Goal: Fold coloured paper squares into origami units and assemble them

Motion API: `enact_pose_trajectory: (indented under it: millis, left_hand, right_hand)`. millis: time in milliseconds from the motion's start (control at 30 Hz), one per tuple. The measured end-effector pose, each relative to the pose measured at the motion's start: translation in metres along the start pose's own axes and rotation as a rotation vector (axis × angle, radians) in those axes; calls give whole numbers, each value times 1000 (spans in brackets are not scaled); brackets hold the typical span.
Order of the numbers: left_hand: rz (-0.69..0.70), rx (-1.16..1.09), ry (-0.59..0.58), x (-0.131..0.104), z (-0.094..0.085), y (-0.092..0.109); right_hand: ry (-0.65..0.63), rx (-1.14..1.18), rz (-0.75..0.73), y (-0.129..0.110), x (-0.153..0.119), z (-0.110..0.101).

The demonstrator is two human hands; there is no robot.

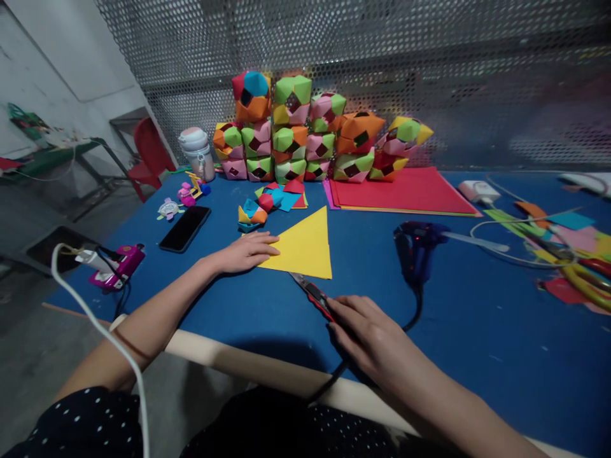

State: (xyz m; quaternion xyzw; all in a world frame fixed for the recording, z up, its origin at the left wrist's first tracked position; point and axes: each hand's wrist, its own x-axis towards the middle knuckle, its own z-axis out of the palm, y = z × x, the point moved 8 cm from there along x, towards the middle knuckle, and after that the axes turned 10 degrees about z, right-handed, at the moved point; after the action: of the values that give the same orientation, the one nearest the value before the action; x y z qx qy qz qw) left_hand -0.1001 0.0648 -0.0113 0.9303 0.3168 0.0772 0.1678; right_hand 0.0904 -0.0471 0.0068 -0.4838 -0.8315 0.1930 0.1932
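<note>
A yellow sheet of paper (305, 245), folded into a triangle, lies flat on the blue table (258, 312). My left hand (247, 252) rests on its left corner with the fingers stretched out over the paper. In my right hand (365, 327) is a red and black utility knife (319, 300), its handle inside my closed fingers. The blade tip points up and left and meets the paper's lower edge, or lies just beside it. Behind the paper sit folded multicoloured paper pieces (258, 210) and small loose squares.
Stacked paper polyhedra (289, 143) stand along the perforated metal panel, beside red paper sheets (396, 191). A dark blue glue gun (417, 248) is on the right, near scissors (587, 273) and paper scraps. To the left are a phone (186, 229), a bottle (197, 152) and a purple power strip (117, 267).
</note>
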Motion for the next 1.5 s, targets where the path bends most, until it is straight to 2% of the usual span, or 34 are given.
enact_pose_trajectory:
  millis: [867, 1067, 1367, 1500]
  left_hand:
    - [20, -5, 9, 1, 3, -3]
    - [19, 5, 9, 2, 2, -1]
    - [32, -54, -36, 4, -5, 6]
    - [42, -80, 18, -3, -14, 4]
  right_hand:
    - [-40, -27, -94, -30, 25, 18]
    - [-90, -46, -93, -31, 30, 26]
    - [-82, -72, -113, -36, 36, 30]
    - [-86, -72, -117, -33, 35, 31]
